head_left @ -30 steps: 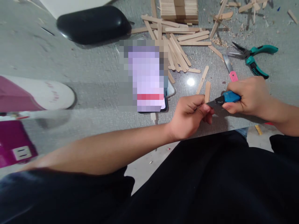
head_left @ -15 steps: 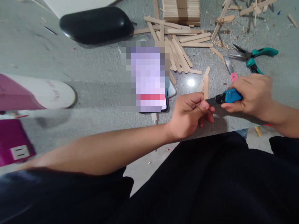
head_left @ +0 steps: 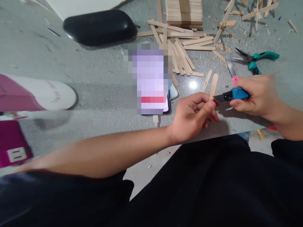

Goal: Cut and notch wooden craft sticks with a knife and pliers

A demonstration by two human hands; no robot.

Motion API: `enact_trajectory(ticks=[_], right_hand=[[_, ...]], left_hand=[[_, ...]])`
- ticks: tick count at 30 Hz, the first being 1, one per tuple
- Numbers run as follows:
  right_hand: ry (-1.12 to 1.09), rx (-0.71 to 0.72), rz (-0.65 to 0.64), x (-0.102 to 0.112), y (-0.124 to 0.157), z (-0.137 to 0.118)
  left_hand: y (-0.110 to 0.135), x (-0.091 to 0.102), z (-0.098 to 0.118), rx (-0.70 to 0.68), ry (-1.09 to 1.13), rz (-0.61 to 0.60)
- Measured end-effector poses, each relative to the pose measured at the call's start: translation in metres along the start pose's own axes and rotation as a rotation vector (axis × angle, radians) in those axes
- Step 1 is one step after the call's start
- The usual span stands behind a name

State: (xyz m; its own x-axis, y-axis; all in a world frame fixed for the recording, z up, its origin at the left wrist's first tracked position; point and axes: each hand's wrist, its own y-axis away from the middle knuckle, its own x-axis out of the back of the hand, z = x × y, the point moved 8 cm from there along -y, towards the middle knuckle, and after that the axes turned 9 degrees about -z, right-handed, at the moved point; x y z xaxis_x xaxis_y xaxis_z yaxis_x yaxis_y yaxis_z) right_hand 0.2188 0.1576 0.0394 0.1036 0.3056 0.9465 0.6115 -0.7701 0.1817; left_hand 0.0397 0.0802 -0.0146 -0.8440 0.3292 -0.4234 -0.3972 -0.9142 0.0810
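Stick juts from left hand's pinching grip; right hand's grip clasps knife beside it.

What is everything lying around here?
held stick: one, pale wood, in left hand
blue knife: one, blue handle, in right hand, blade pointing at stick
loose sticks: many, pale wood, scattered at back
stick bundle: one, pale wood, far edge
pliers: one, teal handles, far right
pink knife: one, pink handle, beside right hand
phone: one, lit screen, centre
black case: one, black, far left
table: one, grey, under everything
left hand: one, bare, closed on held stick
right hand: one, bare, closed on blue knife
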Motion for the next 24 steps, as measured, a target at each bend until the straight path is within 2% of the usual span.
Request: enact_trajectory(ticks=[6,18,24], right_hand=[[-0.025,-0.034,-0.244,-0.006,-0.001,0.005],[-0.06,0.05,-0.334,-0.006,0.002,0.006],[-0.124,0.075,-0.446,-0.018,0.005,0.001]], left_hand=[[0.001,0.0,-0.003,-0.026,0.003,0.036],[0.003,-0.001,-0.005,-0.021,0.004,-0.005],[0.006,-0.004,-0.006,0.006,-0.051,-0.063]])
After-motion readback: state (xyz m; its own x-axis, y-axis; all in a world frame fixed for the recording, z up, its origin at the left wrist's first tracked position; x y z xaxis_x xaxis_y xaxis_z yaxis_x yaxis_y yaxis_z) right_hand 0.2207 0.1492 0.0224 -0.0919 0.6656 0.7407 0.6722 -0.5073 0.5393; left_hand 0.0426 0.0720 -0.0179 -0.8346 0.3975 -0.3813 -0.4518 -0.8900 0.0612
